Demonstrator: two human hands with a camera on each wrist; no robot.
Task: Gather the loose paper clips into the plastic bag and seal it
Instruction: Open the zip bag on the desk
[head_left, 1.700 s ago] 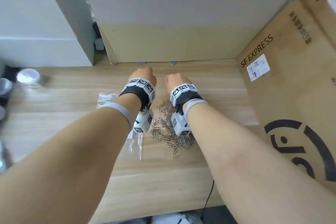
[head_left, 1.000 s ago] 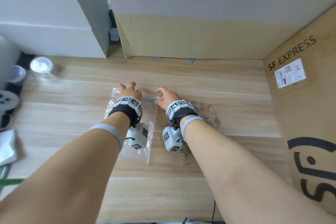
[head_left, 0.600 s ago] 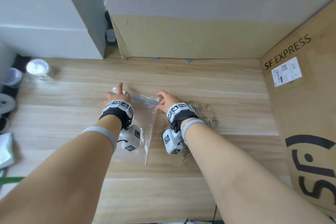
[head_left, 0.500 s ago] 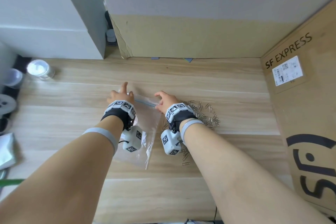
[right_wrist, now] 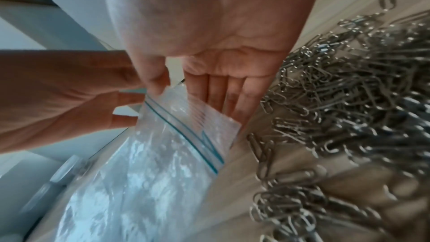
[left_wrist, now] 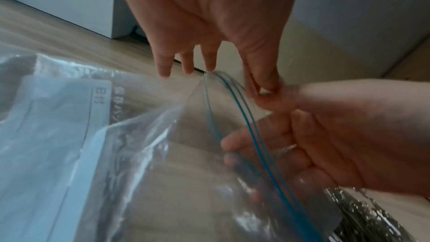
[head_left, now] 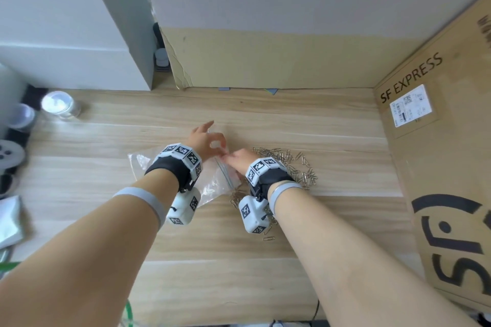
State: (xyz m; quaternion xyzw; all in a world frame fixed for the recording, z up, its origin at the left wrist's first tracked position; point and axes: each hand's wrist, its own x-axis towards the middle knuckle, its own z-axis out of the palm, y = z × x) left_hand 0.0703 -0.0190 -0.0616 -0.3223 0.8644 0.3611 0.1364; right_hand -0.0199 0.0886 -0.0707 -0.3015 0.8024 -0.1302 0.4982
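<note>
While both hands [head_left: 223, 152] pinch zip edge, plastic bag [head_left: 212, 180] mouth faces paper clips [head_left: 289, 164]

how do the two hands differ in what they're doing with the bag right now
The left hand pinches the plastic bag at its blue zip edge between thumb and forefinger, its other fingers spread. The right hand pinches the same edge with its thumb over straighter fingers. The right hand sits beside the paper clips; the left is farther from them. Both grip the bag's mouth.
</note>
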